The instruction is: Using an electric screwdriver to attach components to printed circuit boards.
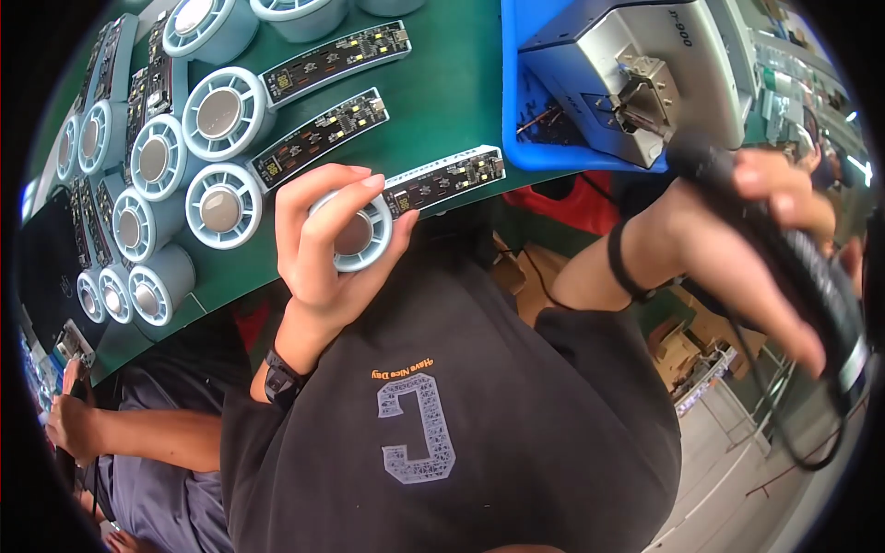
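Observation:
My left hand (309, 235) is closed round the round, spoked head of a light-blue handheld fan (376, 241) at the near edge of the green table. The handle of that fan points right, with its black circuit board (447, 181) uncovered. On the right, my right hand (728, 235) grips a black corded electric screwdriver (784, 249), raised off the table and partly blurred. The tip of the screwdriver is near the front of a silver screw feeder (590, 78), but I cannot tell whether they touch.
The feeder stands in a blue bin (513, 120) with dark screws inside. Several more open fans (221, 115) lie in rows on the table (452, 83) at the left. A co-worker's arm (147, 433) is at the lower left. The screwdriver's cord (784, 442) loops down on the right.

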Available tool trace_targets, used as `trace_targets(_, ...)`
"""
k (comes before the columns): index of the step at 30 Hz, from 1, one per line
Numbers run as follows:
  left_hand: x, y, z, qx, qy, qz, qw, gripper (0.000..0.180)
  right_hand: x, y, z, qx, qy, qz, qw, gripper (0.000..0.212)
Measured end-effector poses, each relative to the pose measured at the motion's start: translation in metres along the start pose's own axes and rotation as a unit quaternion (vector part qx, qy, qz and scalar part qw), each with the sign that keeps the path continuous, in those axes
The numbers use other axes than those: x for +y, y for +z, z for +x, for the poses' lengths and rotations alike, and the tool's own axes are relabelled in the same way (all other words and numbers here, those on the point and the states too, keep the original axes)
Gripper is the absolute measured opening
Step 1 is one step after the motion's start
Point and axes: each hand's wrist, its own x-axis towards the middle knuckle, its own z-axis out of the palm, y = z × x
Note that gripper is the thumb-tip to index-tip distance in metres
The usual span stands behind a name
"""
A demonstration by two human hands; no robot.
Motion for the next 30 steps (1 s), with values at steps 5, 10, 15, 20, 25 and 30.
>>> trace_targets(5, 0.0, 0.001, -0.001, -0.002, 0.005, 0.006, 1.0, 0.057, -0.006, -0.005, 0.0, -0.006, 0.038, 0.023, 0.999, 0.095)
trace_targets(10, -0.001, 0.0, -0.004, 0.003, 0.0, 0.008, 1.0, 0.058, -0.012, 0.004, -0.004, -0.029, 0.095, 0.08, 0.992, 0.095)
trace_targets(15, -0.007, 0.002, -0.004, 0.014, 0.01, -0.043, 0.999, 0.059, -0.027, 0.045, -0.032, -0.041, 0.134, 0.147, 0.979, 0.093)
trace_targets(20, -0.01, 0.006, -0.005, 0.022, 0.004, -0.062, 0.998, 0.056, -0.064, 0.057, -0.05, -0.174, 0.084, 0.205, 0.959, 0.087)
trace_targets(25, -0.018, 0.005, -0.007, 0.026, 0.022, -0.064, 0.997, 0.055, -0.064, 0.074, -0.064, -0.206, 0.107, 0.209, 0.95, 0.088)
trace_targets(30, -0.02, 0.005, -0.008, 0.024, 0.057, -0.047, 0.997, 0.06, -0.062, 0.079, -0.064, -0.254, 0.089, 0.19, 0.944, 0.089)
